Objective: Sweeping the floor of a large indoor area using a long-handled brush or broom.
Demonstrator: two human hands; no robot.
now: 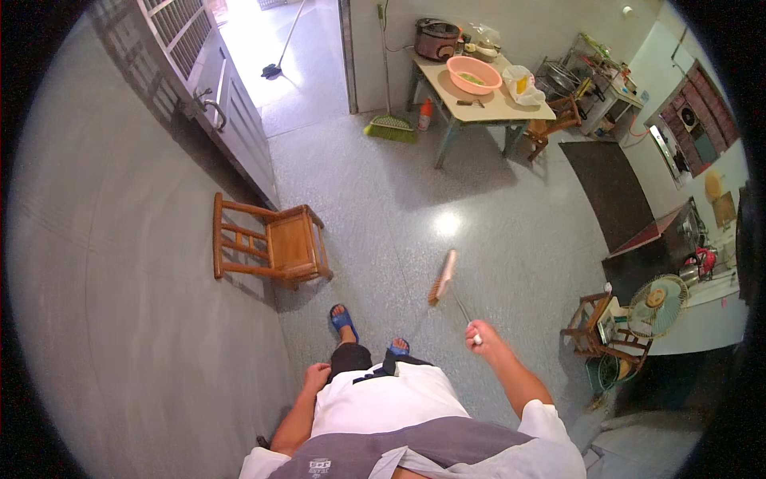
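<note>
My right hand (483, 339) grips the handle of a long brush (449, 272) out in front of me to the right. The brush has a thin metal shaft, a pale pinkish head and brown bristles facing left. Its head looks slightly blurred, and whether the bristles touch the floor I cannot tell. Beside my thigh hangs my left hand (317, 377), against the dark shorts, with its fingers partly hidden and nothing visible in it. A wooden chair (291, 243) stands ahead of my left foot, close to the wall.
A table (431, 75) holds a pink basin (474, 75) and a cooker (437, 39). Against the wall leans a broom (389, 127), near a red bottle (425, 115). At left is an open door (233, 102). On the right, an electric fan (657, 302) stands by another chair (589, 317).
</note>
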